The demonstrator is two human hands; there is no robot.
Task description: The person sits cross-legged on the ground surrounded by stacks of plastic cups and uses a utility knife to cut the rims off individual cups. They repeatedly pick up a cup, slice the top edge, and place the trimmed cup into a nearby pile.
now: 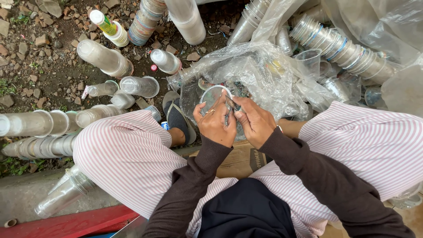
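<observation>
**Peeling the seal from a clear cup, over the open bag**

Nearest the camera, dark sleeves run down across striped trousers to the two hands, which meet between the knees; the left hand (214, 124) is curled round the side of a clear plastic cup (214, 94), fingers wrapped and thumb up by the rim, holding it mouth-up and slightly tilted; the right hand (254, 121) has its fingertips pressed together, pinching a small dark strip (231, 102) at the cup's rim, seemingly a scrap of torn lid film, though it is too small to tell for sure. By my reading the step in hand is stripping that film; the next move would call for a steady pull away from the rim while the left keeps the cup from crushing.

Just beyond the hands a crumpled clear plastic bag (260, 75) lies open beneath the cup; a grey sandal (177, 115) shows beside it on the left. Farther out, on stony ground (53, 70), nested stacks of cups lie on their sides: one row at the left (39, 123), another banded in blue at upper right (343, 50).
</observation>
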